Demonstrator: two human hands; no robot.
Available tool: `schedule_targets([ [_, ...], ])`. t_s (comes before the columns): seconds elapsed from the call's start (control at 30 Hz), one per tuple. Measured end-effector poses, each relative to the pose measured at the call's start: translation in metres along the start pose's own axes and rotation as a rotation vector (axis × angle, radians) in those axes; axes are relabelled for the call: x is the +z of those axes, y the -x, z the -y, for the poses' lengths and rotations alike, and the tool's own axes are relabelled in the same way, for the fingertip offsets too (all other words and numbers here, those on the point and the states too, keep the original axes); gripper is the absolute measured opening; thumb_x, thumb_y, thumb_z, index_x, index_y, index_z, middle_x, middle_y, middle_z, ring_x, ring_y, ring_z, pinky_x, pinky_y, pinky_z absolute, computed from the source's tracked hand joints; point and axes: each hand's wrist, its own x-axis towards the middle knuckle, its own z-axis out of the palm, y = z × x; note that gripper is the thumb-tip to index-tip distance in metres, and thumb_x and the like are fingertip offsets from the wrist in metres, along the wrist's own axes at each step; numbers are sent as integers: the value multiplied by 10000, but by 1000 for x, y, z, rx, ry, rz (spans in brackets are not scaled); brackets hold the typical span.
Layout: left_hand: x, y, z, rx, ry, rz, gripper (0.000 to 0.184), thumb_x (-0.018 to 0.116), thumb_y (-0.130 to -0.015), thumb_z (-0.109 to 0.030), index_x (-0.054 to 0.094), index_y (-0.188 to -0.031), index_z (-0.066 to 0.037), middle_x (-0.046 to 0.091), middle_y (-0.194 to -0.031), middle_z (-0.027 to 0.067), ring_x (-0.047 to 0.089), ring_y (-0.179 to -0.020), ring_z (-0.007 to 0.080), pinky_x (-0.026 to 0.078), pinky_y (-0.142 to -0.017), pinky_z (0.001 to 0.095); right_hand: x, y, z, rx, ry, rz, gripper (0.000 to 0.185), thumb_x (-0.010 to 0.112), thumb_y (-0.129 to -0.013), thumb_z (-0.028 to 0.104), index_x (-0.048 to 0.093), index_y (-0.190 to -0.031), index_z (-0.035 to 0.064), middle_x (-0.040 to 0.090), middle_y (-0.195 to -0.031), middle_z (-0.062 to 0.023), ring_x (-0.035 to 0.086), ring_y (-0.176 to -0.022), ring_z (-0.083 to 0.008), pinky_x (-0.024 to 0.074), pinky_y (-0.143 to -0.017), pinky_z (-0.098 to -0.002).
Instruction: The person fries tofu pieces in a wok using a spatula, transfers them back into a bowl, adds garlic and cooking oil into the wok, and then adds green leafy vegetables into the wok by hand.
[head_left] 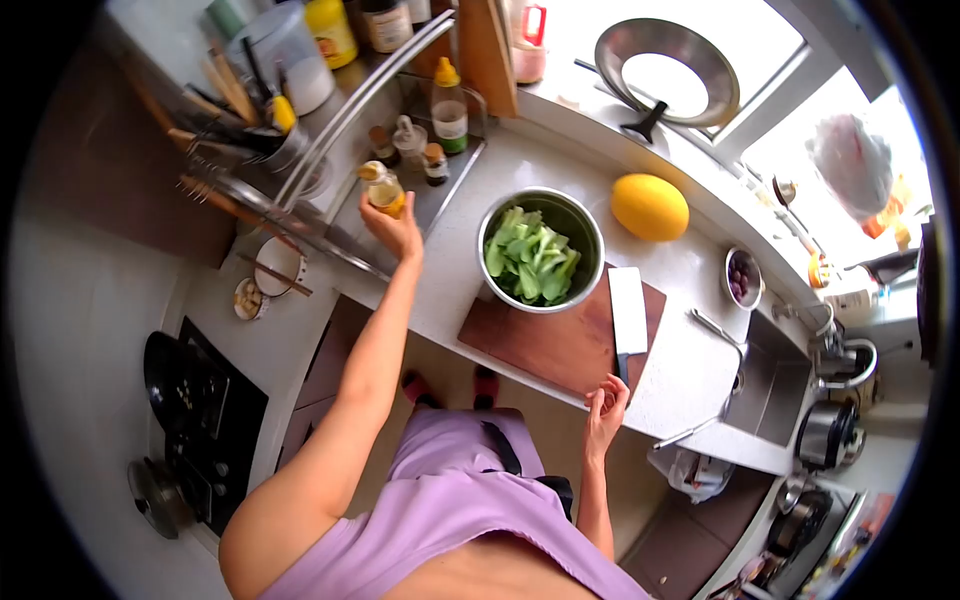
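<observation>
My left hand (394,229) is wrapped round a small glass bottle (383,190) with yellow-orange contents, above the lower level of the metal rack. Beside it on the rack stand a glass cruet (410,142), a small dark jar (436,164) and a yellow-topped squeeze bottle (449,108). My right hand (605,408) hovers by the counter's front edge, just below the handle of a cleaver (628,310). Its fingers are loosely bent, with nothing seen in them. The cleaver lies on a wooden cutting board (560,342). A metal bowl of chopped leafy greens (530,258) overlaps the board's back edge.
A yellow melon (650,207) and a small bowl of dark round fruit (741,278) are on the counter to the right. Farther right is the sink (770,385). At left are a stove with a black wok (172,380), a white bowl with chopsticks (280,265) and a utensil holder (285,150).
</observation>
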Motion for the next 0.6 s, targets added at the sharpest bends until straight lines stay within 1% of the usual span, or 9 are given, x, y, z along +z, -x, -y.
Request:
schedule_targets([
  [0.17,3,-1,10,13,-85,17,821,814,-611,-346,365,-1210,-9,460,-1144,191,440,-1043,376,337,-895,467,-26,-10,-16,2,100,-73,249,500,-879,45,482,-1126,22,505,-927,-69,538,-743,-136,448,-647,-258],
  [0.23,6,1,13,60,-139,-14,851,821,-595,-374,353,-1197,6,454,-1137,198,430,-1042,380,333,-892,481,-43,-16,-20,-101,422,-134,261,503,-867,54,483,-1125,16,493,-957,-111,522,-830,-198,440,-731,-311],
  [0.33,3,8,9,39,-170,31,1044,829,-577,-389,230,-1301,65,353,-1248,257,357,-1145,391,284,-966,495,-69,-25,-42,-172,626,-251,267,499,-860,69,485,-1121,12,468,-1008,-155,484,-917,-255,408,-812,-355],
  [0.37,-1,10,14,62,-223,14,1113,830,-572,-395,177,-1334,84,309,-1286,280,328,-1181,398,258,-998,500,-72,-26,-43,-80,557,-263,261,494,-865,82,486,-1114,6,449,-1049,-167,463,-951,-275,395,-838,-368],
  [0.4,-7,16,12,-64,-200,91,1192,813,-585,-431,85,-1358,110,221,-1335,314,262,-1238,415,203,-1039,509,-73,-30,-45,-128,594,-259,258,495,-865,80,487,-1112,5,452,-1046,-164,464,-947,-275,396,-835,-368],
  [0.47,-25,39,4,-224,-116,239,1184,769,-626,-487,55,-1364,103,185,-1355,320,201,-1281,405,182,-1052,499,-68,-39,-44,-223,647,-229,253,494,-864,74,492,-1107,2,454,-1050,-164,464,-953,-279,398,-837,-365],
  [0.5,-41,52,-16,-344,136,288,1140,753,-662,-460,49,-1377,80,175,-1377,281,208,-1286,371,188,-1057,473,-59,-44,-34,-277,653,-210,253,490,-864,66,496,-1108,2,456,-1055,-169,465,-969,-277,399,-843,-360],
  [0.57,-88,84,-44,-330,267,449,894,697,-764,-346,147,-1390,-22,200,-1386,176,283,-1243,309,246,-1034,422,-41,-57,-28,-329,542,-164,256,486,-864,59,498,-1109,-14,459,-1057,-168,464,-988,-274,393,-864,-356],
  [0.6,-108,105,-31,-267,351,468,776,693,-775,-304,249,-1357,-46,283,-1348,156,335,-1199,283,307,-994,409,-31,-65,-28,-363,546,-144,268,485,-866,68,490,-1119,-22,464,-1071,-165,469,-994,-272,392,-872,-360],
])
